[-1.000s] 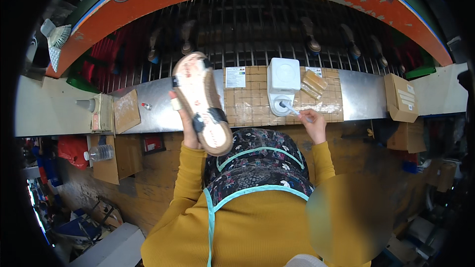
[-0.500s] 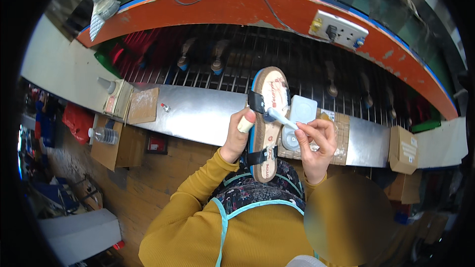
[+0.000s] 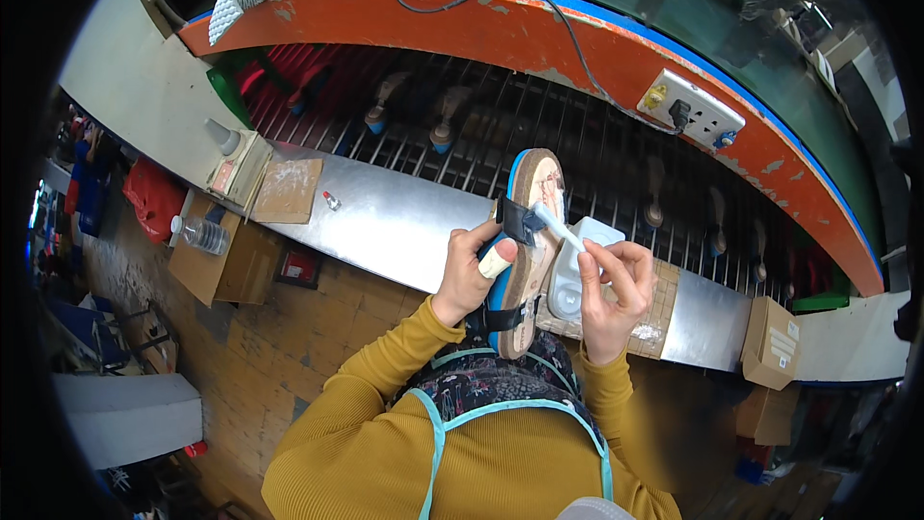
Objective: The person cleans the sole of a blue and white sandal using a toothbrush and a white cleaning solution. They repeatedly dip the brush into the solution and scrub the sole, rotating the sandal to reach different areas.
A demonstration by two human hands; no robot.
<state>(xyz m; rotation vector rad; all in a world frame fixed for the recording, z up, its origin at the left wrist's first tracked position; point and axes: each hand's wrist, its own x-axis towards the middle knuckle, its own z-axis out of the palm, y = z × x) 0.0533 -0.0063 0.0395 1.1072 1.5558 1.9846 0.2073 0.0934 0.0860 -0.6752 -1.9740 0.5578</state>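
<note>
My left hand grips a sandal by its left side, sole edge toward me, toe end pointing away. The sandal has a cork-coloured midsole, a blue outer edge, a pale printed footbed and black straps. A cream-coloured wrap covers part of my left thumb. Between thumb and fingers of my right hand is a slim white brush. Its tip meets the footbed beside the front strap; the bristles are hard to make out. Just behind the brush lies a white plastic tray with round hollows, partly hidden by the sandal.
Beyond the metal ledge, a rack of rods carries several shoes under an orange beam. A socket strip is fixed to that beam. To the left stand a nozzled container and a cardboard piece; a carton sits right.
The view has turned, shifting the bench in the picture. The sandal is tilted more onto its side, and the brush tip has moved slightly along the footbed by the front strap.
</note>
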